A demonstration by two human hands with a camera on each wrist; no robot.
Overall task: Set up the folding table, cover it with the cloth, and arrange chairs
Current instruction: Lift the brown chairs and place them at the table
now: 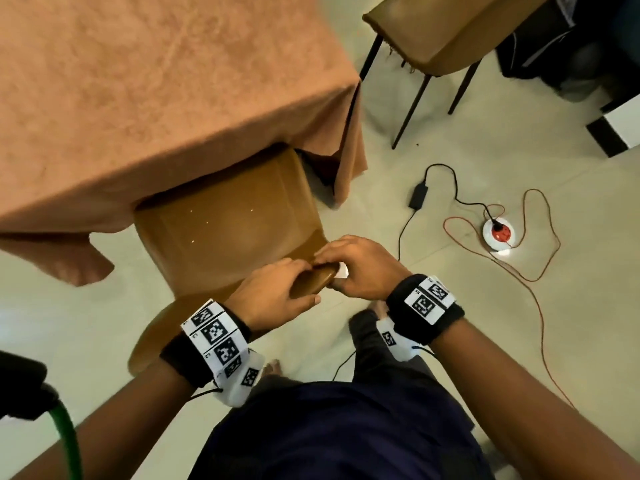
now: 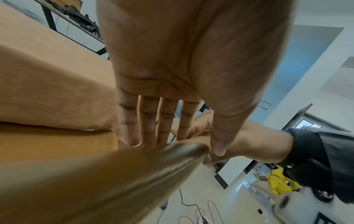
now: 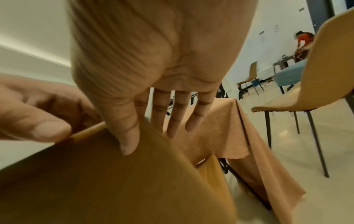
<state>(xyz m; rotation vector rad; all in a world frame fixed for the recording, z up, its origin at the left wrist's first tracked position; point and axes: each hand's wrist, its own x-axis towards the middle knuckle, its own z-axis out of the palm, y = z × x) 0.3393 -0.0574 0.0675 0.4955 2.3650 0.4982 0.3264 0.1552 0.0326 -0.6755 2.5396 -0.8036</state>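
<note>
The table is covered by an orange-tan cloth [image 1: 156, 81] that hangs down its sides. A brown chair [image 1: 228, 223] stands with its seat partly under the table's near edge. My left hand [image 1: 277, 291] grips the top of its backrest [image 1: 313, 284], fingers [image 2: 149, 128] over the front and thumb behind. My right hand [image 1: 360, 268] holds the backrest's right corner beside it, thumb [image 3: 128, 136] pressed on the back face [image 3: 114, 181]. A second brown chair [image 1: 446, 32] stands apart at the far right of the table.
On the floor to my right lie a black power adapter [image 1: 418, 195], a round white-and-red socket [image 1: 498, 233] and a looping orange cable [image 1: 540, 271]. A black-and-white box [image 1: 620, 126] sits at the right edge. My feet stand just behind the chair.
</note>
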